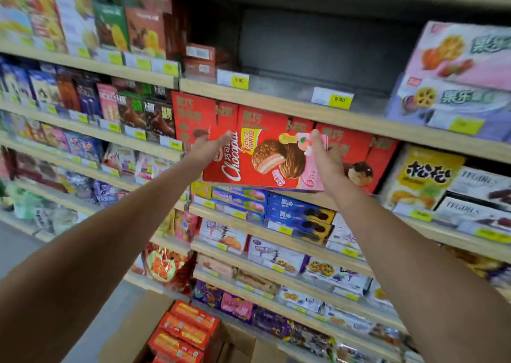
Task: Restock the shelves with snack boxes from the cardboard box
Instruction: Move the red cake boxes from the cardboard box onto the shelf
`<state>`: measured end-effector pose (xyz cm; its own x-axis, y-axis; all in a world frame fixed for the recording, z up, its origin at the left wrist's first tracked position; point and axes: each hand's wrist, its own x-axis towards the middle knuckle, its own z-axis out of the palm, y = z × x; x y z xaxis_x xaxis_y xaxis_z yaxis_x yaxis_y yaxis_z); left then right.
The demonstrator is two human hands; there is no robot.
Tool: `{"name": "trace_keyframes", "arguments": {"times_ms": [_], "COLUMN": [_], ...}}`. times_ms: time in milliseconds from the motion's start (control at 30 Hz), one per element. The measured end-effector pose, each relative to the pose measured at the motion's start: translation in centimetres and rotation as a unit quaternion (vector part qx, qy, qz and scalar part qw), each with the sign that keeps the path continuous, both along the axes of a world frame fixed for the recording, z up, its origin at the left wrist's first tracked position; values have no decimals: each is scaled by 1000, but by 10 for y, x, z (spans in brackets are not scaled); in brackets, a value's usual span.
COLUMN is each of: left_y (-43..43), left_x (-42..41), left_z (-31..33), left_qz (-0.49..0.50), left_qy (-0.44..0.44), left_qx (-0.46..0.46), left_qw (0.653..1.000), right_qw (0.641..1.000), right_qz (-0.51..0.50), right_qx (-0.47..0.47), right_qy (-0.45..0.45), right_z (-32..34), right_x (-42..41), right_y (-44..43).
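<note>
Currently, we hold the snack box (262, 160) up in the air with both arms stretched out. It is a red Chocopie carton, tilted so its printed face turns toward us, in front of the middle shelves. Our left hand (210, 146) takes its left end, fingers laid over the upper corner. Our right hand (323, 158) takes the right end, so each grip is clamped on the carton. Just behind it stands a row of tall red boxes (193, 113) on their own shelf. Above them, the upper shelf (290, 97) has a bare dark gap with yellow price tags (331, 98) along its front edge. To the right of that gap lies a pink box (464, 55) stacked on a purple box (448, 105). Near us, at the bottom, the cardboard box (132, 335) stands open on the floor. A column of red packs (185, 332) lies inside it. Blur hides the finer print on most goods.
</note>
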<state>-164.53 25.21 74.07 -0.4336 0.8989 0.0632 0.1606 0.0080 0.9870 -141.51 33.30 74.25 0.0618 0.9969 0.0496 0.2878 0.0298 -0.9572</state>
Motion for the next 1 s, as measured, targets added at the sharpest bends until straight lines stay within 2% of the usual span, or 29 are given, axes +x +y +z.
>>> {"name": "trace_keyframes", "arguments": {"times_ms": [100,200,333,433,567,700,800,867,933,1000], "left_y": [19,29,44,54,65,69,67,64,70,92], "left_x": [-8,-16,-35,-59,-92,-108,-114,-116,-137,-156], "left_z": [38,75,121,150,157,146,151,153,148,136], "left_qz": [6,-54,-109,-149,-167,-117,-141,-131,-135,-152], "left_qy": [39,57,111,132,198,264,295,384,382,443], "left_qx": [2,54,166,193,219,266,302,303,342,356], "left_qw": [999,995,974,961,941,920,896,862,848,809], "right_qw": [999,995,985,974,970,964,967,970,960,942], "right_qz": [-31,-47,-53,-47,11,48,35,14,-1,-15], "right_qx": [40,75,137,168,156,102,71,63,63,69], "right_qy": [7,33,92,141,186,241,242,235,271,327], "right_z": [37,71,114,143,159,160,155,149,145,142], "right_x": [-1,-6,-22,-40,-53,-75,-90,-98,-111,-117], "right_y": [5,11,11,16,27,30,37,41,48,50]}}
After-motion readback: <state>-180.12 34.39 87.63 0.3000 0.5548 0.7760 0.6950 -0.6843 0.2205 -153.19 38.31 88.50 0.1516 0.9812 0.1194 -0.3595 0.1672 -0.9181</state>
